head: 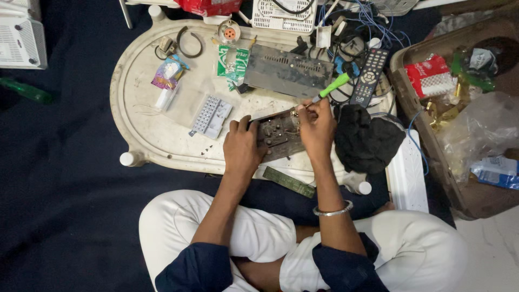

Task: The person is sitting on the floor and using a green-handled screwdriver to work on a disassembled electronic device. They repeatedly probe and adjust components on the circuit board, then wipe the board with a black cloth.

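Green-handled screwdriver [331, 86]; black cloth [365, 141]; cream tray [140, 108]; black remote [368, 77].

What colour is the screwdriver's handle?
Bright green, on the screwdriver in the right hand; clearest in the head view.

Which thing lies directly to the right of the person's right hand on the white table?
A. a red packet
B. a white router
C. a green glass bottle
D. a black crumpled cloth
D: the black crumpled cloth lies on the white table just beside the right hand, which holds a green-handled screwdriver over the circuit board that the left hand steadies.
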